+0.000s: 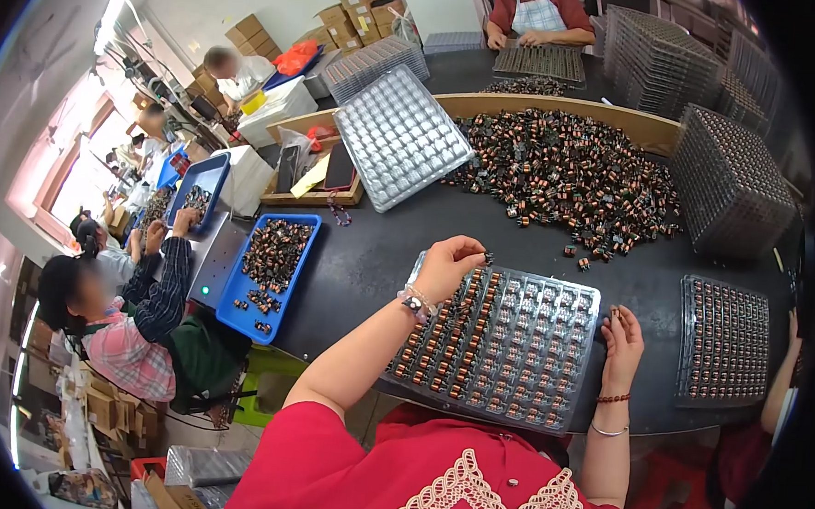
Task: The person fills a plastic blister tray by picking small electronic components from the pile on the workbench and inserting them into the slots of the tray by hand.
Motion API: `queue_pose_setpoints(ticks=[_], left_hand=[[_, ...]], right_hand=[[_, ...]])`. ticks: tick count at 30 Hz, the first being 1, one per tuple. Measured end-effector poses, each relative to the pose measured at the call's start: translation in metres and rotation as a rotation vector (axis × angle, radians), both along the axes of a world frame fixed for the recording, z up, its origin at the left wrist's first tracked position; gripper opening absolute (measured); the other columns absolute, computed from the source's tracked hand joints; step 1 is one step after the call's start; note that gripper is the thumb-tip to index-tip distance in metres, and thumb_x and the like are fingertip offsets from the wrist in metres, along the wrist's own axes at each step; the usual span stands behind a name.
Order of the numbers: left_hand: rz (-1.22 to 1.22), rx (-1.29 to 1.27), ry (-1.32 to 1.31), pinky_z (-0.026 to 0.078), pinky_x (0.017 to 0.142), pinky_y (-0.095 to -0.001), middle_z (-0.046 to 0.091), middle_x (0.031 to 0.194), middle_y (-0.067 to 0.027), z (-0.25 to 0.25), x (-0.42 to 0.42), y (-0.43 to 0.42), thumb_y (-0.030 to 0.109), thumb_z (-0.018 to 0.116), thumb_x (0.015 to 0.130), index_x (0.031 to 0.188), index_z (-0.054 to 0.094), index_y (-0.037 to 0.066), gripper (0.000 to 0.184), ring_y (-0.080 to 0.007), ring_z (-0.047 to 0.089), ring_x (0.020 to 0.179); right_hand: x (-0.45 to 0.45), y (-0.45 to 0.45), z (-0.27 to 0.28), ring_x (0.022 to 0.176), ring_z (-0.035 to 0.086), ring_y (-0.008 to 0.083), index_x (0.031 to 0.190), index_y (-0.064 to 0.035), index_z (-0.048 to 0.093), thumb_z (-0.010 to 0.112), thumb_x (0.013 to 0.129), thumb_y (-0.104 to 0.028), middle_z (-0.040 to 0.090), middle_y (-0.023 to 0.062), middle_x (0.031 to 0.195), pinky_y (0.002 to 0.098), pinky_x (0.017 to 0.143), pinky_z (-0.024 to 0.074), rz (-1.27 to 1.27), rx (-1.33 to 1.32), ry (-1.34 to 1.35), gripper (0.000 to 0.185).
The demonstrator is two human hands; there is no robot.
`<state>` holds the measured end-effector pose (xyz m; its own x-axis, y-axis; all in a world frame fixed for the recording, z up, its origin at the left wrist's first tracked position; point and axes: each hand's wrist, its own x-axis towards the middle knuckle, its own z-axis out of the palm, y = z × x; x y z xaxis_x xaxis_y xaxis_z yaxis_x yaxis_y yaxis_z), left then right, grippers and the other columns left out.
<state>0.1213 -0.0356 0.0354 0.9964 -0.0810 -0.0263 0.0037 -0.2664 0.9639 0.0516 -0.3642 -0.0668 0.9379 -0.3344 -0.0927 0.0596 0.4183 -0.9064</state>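
Note:
In front of me a clear plastic tray [537, 340] with rows of pockets lies at the table's edge. Standing coils with copper windings [425, 357] fill its left columns; the pockets further right show paler, shinier contents. My left hand [445, 273] is over the tray's top left part, its thumb and forefinger pinching a small dark coil [488, 258]. Just off the tray's right edge is my right hand [622, 344], fingertips pressed together around something small and dark that I cannot make out. Beyond the tray lies a large heap of loose copper coils [568, 175].
A tilted plastic tray [402, 139] leans at the heap's left. Stacked filled trays [732, 184] and another filled tray [724, 340] are on the right. A blue bin [229, 310] holds coils. Co-workers sit at the left [131, 351] and across the table [540, 17].

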Motion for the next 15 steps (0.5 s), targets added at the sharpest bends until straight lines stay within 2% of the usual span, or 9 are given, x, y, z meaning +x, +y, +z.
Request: queue_pose_setpoints(ticks=[4, 8, 11, 15], left_hand=[[-0.005, -0.016, 0.011, 0.051, 0.076, -0.024, 0.067, 0.09, -0.0032, -0.008, 0.007, 0.003, 0.004, 0.063, 0.089, 0.099, 0.063, -0.002, 0.012, -0.0097, 0.062, 0.083], [0.008, 0.178, -0.081, 0.051, 0.076, -0.0243, 0.066, 0.089, -0.0041, -0.005, 0.014, 0.007, 0.003, 0.063, 0.089, 0.1, 0.062, -0.002, 0.013, -0.0102, 0.062, 0.083], [0.038, 0.191, -0.094, 0.051, 0.075, -0.025, 0.066, 0.09, -0.0049, -0.018, 0.024, 0.016, 0.003, 0.064, 0.088, 0.1, 0.062, -0.002, 0.014, -0.0125, 0.064, 0.084], [0.075, 0.234, -0.11, 0.051, 0.073, -0.028, 0.065, 0.09, -0.0077, -0.02, 0.027, 0.025, 0.006, 0.068, 0.083, 0.096, 0.065, -0.002, 0.015, -0.017, 0.066, 0.083]], right_hand=[[-0.001, -0.005, -0.005, 0.083, 0.06, 0.0093, 0.117, -0.0014, 0.059, 0.058, 0.094, -0.009, 0.065, 0.0068, 0.107, 0.0206, 0.073, 0.0494, 0.035, -0.002, 0.019, 0.024], [-0.002, -0.003, -0.005, 0.08, 0.059, 0.0082, 0.117, -0.0009, 0.059, 0.059, 0.094, -0.009, 0.066, 0.0064, 0.102, 0.0204, 0.071, 0.0485, 0.064, -0.063, 0.041, 0.024], [-0.005, 0.002, 0.002, 0.076, 0.057, 0.0068, 0.115, 0.0009, 0.06, 0.058, 0.093, -0.006, 0.064, 0.0045, 0.093, 0.0201, 0.068, 0.0482, 0.038, -0.204, 0.019, 0.023], [-0.009, 0.007, 0.012, 0.073, 0.058, 0.008, 0.112, 0.0007, 0.061, 0.06, 0.092, -0.007, 0.062, 0.0024, 0.094, 0.0213, 0.064, 0.0478, 0.034, -0.168, 0.002, 0.022]])
